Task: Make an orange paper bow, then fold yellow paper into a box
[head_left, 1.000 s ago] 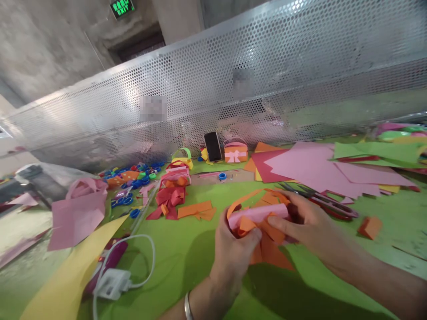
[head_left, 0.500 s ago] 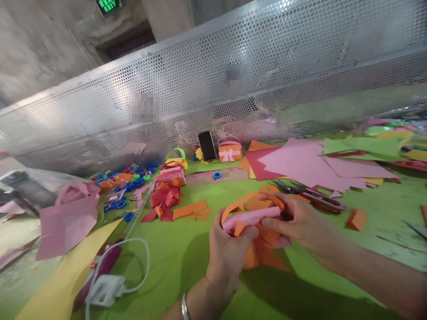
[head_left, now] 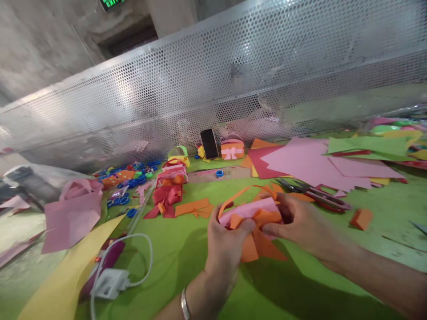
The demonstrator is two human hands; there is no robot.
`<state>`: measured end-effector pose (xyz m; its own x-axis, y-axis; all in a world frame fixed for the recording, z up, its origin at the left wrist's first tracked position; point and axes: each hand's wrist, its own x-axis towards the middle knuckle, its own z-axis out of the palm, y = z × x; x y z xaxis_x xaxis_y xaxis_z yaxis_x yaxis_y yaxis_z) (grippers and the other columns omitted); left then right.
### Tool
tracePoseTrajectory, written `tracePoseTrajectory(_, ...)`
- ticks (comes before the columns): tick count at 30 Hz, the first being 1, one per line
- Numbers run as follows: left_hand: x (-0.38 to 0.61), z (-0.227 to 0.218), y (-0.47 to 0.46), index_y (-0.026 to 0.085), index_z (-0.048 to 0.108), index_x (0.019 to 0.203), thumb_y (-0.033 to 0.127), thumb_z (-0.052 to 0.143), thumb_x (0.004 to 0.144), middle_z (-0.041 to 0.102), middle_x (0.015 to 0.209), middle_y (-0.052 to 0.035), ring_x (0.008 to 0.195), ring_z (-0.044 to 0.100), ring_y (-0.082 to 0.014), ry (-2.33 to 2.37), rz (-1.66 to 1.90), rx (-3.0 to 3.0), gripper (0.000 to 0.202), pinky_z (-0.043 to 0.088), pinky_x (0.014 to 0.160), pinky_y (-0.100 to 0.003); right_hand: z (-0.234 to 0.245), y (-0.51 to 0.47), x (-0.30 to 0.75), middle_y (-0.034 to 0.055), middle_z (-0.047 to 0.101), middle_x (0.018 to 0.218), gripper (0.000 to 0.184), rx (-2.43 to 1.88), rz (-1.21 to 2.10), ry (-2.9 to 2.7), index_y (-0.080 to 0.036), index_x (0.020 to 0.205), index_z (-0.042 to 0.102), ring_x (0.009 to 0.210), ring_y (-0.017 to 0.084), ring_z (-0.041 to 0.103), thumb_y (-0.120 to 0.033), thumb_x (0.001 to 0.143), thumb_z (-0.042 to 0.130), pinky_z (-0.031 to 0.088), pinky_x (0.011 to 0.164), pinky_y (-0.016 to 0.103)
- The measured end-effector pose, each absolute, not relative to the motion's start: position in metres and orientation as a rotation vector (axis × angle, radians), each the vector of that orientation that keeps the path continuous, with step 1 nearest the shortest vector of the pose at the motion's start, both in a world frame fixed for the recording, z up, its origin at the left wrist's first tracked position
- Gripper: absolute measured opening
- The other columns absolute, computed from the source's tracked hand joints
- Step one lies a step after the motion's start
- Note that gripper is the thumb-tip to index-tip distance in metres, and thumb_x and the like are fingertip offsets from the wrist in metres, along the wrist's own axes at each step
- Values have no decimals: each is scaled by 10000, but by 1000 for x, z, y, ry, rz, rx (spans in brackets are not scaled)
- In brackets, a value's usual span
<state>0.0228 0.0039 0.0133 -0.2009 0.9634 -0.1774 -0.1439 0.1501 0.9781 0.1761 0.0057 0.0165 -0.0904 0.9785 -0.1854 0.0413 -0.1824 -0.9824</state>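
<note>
Between my two hands is a small pink paper bag (head_left: 251, 210) with an orange handle and a large orange paper bow (head_left: 254, 242) on its front. My left hand (head_left: 227, 242) grips its left end, thumb pressed on the bow's left loop. At the other end, my right hand (head_left: 296, 222) holds it with the thumb low on the front and the fingers behind, partly hidden. The bag is tilted, its rounded pink top toward me. Just behind my right hand lie scissors (head_left: 328, 198) on the green table (head_left: 167, 262).
Pink paper sheets (head_left: 296, 155) are stacked at the back right. Small finished paper bags (head_left: 232, 150) and a phone (head_left: 209, 143) stand by the perforated metal panel (head_left: 187, 84). On the left are a white plug with cable (head_left: 111, 283), a yellow sheet (head_left: 66, 275) and a pink bag (head_left: 73, 213).
The pink bag has tipped so that more of its top and the bow show. My right thumb has slid lower along the front. The view has shifted slightly.
</note>
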Motion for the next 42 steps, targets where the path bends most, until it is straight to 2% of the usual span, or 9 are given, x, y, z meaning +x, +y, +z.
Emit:
tracePoseTrajectory(5, 22, 16, 5, 144, 597, 1010, 149, 777, 570, 699, 769, -22, 658, 647, -149, 1334, 1292, 947, 475, 521, 621, -240, 22, 4, 178, 50, 711, 1034, 752, -1307, 1391, -1219, -213, 1254, 515, 971, 252, 675, -388, 582, 804, 589, 773, 341)
tracePoseTrajectory(7, 22, 15, 6, 144, 610, 1007, 131, 775, 563, 713, 832, -40, 716, 663, -163, 1330, 1264, 992, 473, 521, 655, -242, 23, 3, 177, 58, 695, 1057, 671, -1329, 1377, -1164, -215, 1207, 555, 969, 247, 668, -416, 611, 787, 602, 715, 325)
tracePoseTrajectory(11, 24, 9, 5, 145, 600, 1059, 139, 809, 544, 720, 864, -44, 755, 670, -169, 1282, 1192, 979, 556, 517, 694, -248, 20, 5, 177, 12, 670, 860, 356, -1401, 1372, -1105, -235, 966, 646, 780, 200, 652, -405, 668, 743, 587, 529, 278)
tracePoseTrajectory(15, 23, 3, 6, 139, 615, 1031, 223, 884, 502, 714, 858, -47, 744, 654, -155, 1185, 1203, 914, 600, 510, 685, -234, 16, 8, 179, -5, 644, 790, 405, -1416, 1307, -1063, -227, 957, 651, 661, 163, 611, -371, 605, 790, 570, 470, 259)
tracePoseTrajectory(22, 18, 4, 11, 121, 679, 865, 265, 845, 589, 629, 629, 21, 500, 514, -68, 1119, 1121, 848, 354, 401, 477, -176, 19, 7, 178, -17, 620, 765, 344, -1461, 1235, -1029, -242, 936, 664, 572, 126, 546, -331, 619, 764, 571, 426, 265)
tracePoseTrajectory(26, 18, 7, 11, 123, 668, 643, 253, 887, 490, 609, 548, 21, 483, 503, -65, 1086, 1140, 762, 297, 408, 494, -185, 20, 6, 178, -8, 636, 792, 441, -1481, 1240, -1042, -242, 972, 652, 620, 150, 582, -375, 576, 793, 562, 443, 273)
tracePoseTrajectory(32, 16, 5, 11, 135, 709, 710, 285, 905, 474, 673, 627, -14, 545, 582, -105, 1088, 1165, 697, 342, 463, 557, -218, 11, 3, 175, 43, 686, 1004, 804, -1386, 1301, -1066, -221, 1270, 524, 857, 206, 657, -428, 551, 820, 555, 630, 277)
tracePoseTrajectory(36, 18, 4, 10, 126, 722, 735, 282, 911, 482, 681, 645, -27, 552, 593, -111, 1075, 1118, 745, 352, 478, 576, -226, 5, 4, 174, 21, 685, 848, 691, -1512, 1202, -1115, -213, 1288, 503, 646, 174, 636, -371, 669, 766, 512, 567, 290)
tracePoseTrajectory(42, 19, 5, 9, 113, 717, 641, 449, 902, 478, 596, 537, 1, 457, 483, -70, 1076, 1092, 794, 417, 394, 464, -194, 2, 7, 176, 49, 715, 980, 705, -1533, 1125, -1132, -245, 1287, 513, 877, 247, 674, -375, 649, 783, 533, 752, 354)
